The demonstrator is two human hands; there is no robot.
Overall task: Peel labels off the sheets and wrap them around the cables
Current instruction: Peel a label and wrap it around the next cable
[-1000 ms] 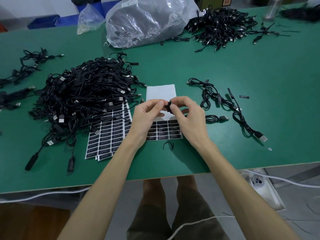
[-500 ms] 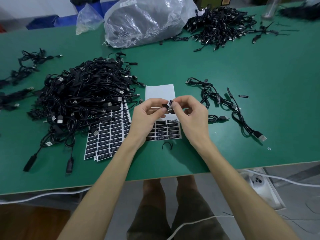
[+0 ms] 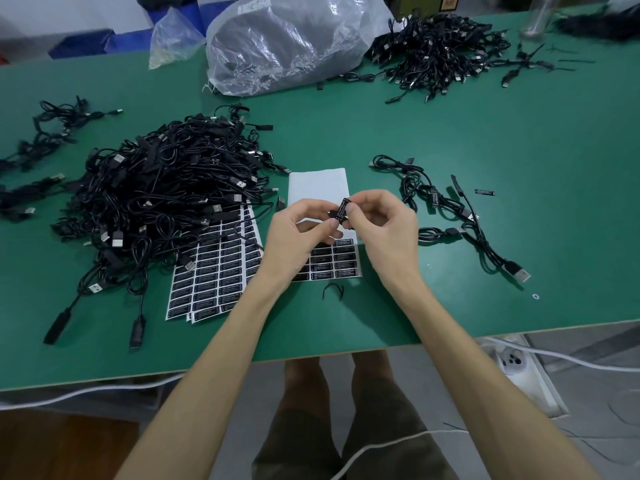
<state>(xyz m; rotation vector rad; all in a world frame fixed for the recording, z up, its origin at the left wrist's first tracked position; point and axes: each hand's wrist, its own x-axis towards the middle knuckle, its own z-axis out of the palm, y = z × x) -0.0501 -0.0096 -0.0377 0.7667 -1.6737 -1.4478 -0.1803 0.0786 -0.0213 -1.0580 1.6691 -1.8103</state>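
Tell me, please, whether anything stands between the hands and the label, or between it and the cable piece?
Nothing visible does. The right hand pinches the label directly, and the left hand holds the small black piece against it; how far it is wrapped is hidden.

Single head-worn wide-angle view. Looks forward and down over table (image 3: 450,237) from its near edge, facing the far side. Close in: left hand (image 3: 294,237) and right hand (image 3: 384,233) sit mid-frame, forearms entering from the bottom. Reaches bag (image 3: 287,39) at far edge. Near edge bows with lens distortion. Takes in legs (image 3: 346,427) and floor (image 3: 588,393) below it.
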